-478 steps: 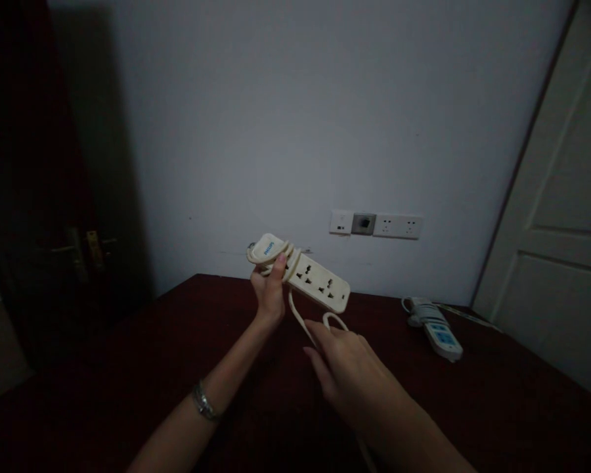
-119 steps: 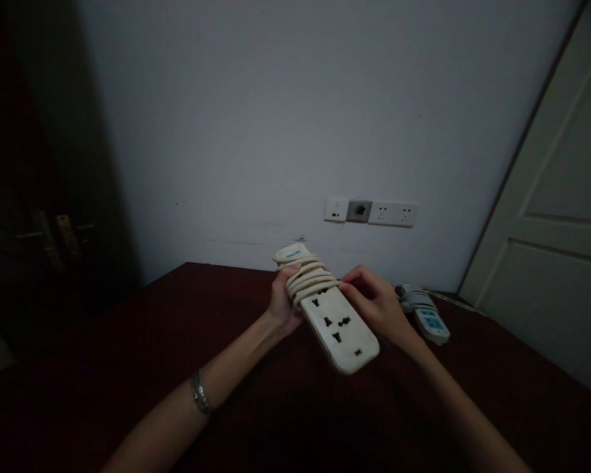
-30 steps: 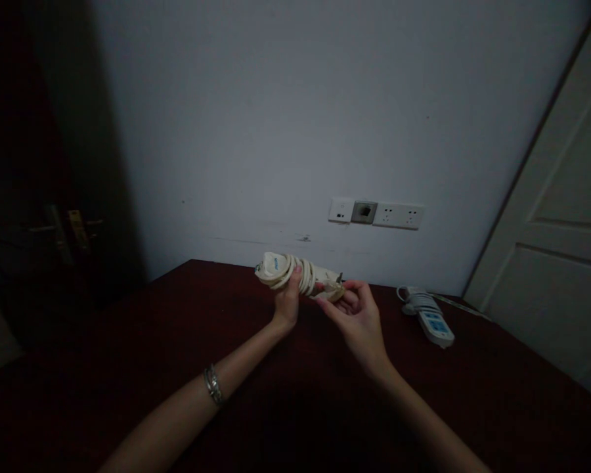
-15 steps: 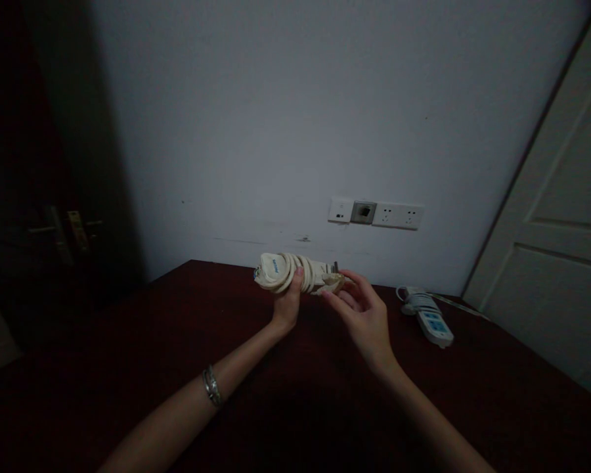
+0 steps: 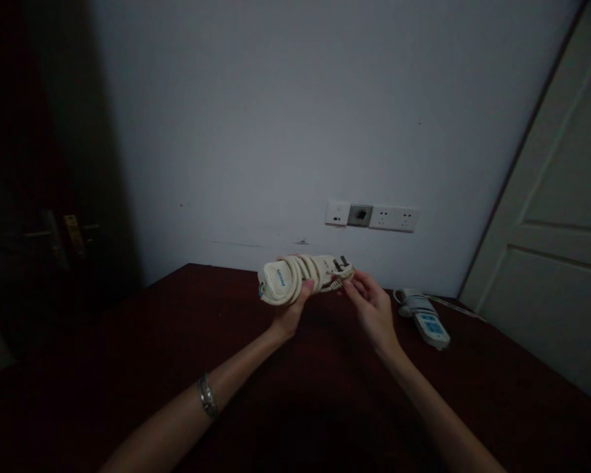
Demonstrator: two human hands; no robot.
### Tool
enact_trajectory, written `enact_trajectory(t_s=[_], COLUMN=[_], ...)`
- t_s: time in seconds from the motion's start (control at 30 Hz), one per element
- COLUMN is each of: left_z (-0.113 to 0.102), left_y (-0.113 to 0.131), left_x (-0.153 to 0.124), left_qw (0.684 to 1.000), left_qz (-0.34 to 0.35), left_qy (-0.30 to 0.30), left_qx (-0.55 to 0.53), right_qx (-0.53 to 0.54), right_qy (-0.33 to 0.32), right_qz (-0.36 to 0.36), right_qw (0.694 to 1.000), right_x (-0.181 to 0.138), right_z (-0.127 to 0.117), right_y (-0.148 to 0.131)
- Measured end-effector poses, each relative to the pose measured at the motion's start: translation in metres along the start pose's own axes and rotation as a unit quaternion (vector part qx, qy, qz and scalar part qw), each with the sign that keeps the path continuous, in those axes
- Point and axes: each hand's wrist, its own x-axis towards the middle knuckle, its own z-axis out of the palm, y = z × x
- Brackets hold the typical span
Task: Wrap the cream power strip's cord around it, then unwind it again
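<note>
Power strip [image 5: 277, 280], clasped in left hand [image 5: 290, 316], plug [image 5: 343, 270] pinched in right hand [image 5: 373, 307]

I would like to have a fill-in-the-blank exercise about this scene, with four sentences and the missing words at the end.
1. The left hand grips a power strip whose printed word reads ____.
2. The right hand holds the ____, whose metal pins are showing.
3. The other power strip, on the table, has ____ panels on its white body.
4. The bracelet is on the ____ wrist.

Missing words: PHILIPS; plug; blue; left.
</note>
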Motion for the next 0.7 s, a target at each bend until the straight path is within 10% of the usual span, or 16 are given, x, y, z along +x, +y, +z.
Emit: enact_trajectory(t_s=[0.7], left_z=[-0.014], left_y=[0.011], left_x=[-0.008], left_qw=[0.997], left_qz=[0.044], left_qy=[-0.067], left_qx=[0.015], right_qx=[-0.006], right_qy=[-0.056], right_qz=[0.046], right_qw=[0.997], right_x=[0.004], right_z=[-0.008], right_y=[-0.019])
